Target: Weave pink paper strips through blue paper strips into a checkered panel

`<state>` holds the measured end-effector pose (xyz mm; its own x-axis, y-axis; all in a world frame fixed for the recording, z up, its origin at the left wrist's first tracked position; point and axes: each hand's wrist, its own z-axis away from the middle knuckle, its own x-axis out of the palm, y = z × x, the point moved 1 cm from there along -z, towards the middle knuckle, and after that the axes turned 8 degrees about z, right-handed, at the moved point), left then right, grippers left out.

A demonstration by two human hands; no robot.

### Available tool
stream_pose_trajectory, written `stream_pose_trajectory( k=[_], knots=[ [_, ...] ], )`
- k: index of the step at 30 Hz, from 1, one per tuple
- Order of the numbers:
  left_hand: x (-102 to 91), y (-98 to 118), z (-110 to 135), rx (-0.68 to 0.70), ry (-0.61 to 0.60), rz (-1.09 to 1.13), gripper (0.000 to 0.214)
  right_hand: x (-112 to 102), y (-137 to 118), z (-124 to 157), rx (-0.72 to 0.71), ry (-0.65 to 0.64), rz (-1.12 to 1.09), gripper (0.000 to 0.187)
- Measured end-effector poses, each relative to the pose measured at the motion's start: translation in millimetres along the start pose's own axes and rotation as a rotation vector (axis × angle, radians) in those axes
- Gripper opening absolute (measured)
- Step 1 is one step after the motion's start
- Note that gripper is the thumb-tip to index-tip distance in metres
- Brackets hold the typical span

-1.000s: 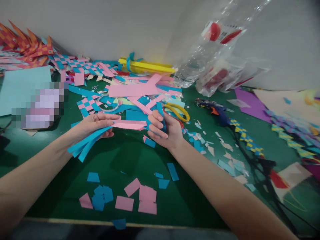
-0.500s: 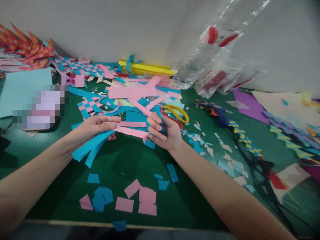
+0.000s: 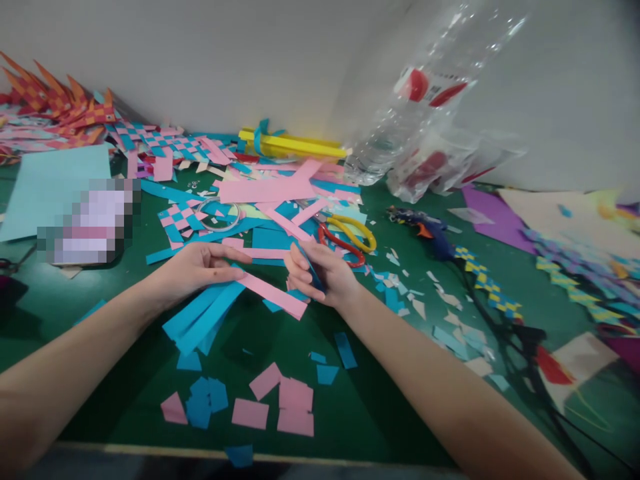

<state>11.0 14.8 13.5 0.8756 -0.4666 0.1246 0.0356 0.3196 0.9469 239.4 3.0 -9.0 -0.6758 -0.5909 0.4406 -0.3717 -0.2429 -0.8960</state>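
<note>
Green tabletop (image 3: 370,413): left grip (image 3: 200,270) pinches one pink strip (image 3: 274,295), right grip (image 3: 330,270) one blue piece (image 3: 315,275).

The left grip (image 3: 195,273) and right grip (image 3: 331,272) are bare hands with thin fingers (image 3: 227,253). The left arm (image 3: 100,341), toward eight o'clock, and right arm (image 3: 425,370), toward four, are bare too.

Light is dim and soft, seemingly from overhead. Below the left grip (image 3: 207,270) and right grip (image 3: 323,273), shadow darkens the green desk (image 3: 390,427); right of them it takes a pale sheen. Glints streak the clear plastic bottle (image 3: 383,137) beyond the right grip. Coarse pixelation masks the phone (image 3: 93,223) left of the left grip. Fine detail smears throughout, and wide-angle distortion stretches both forearms (image 3: 90,343) toward shaded lower corners.
</note>
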Motion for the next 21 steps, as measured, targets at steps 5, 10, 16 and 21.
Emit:
stream_pose_trajectory(
  k=[5,10,16,21],
  knots=[
    [-0.4,-1,-1,0.024,-0.025,-0.156,0.032,-1,3,0,0.016,-0.032,0.054,0.038],
    [0.3,-3,0,0.086,-0.058,-0.335,0.036,2,4,0,-0.025,0.009,0.099,0.036],
    [2.9,-5,1,0.113,-0.102,-0.403,0.04,11,3,0,-0.056,-0.023,0.183,0.034],
    [5.2,-5,2,0.095,-0.135,-0.4,0.039,14,0,1,0.006,-0.099,0.239,0.034]
  ],
)
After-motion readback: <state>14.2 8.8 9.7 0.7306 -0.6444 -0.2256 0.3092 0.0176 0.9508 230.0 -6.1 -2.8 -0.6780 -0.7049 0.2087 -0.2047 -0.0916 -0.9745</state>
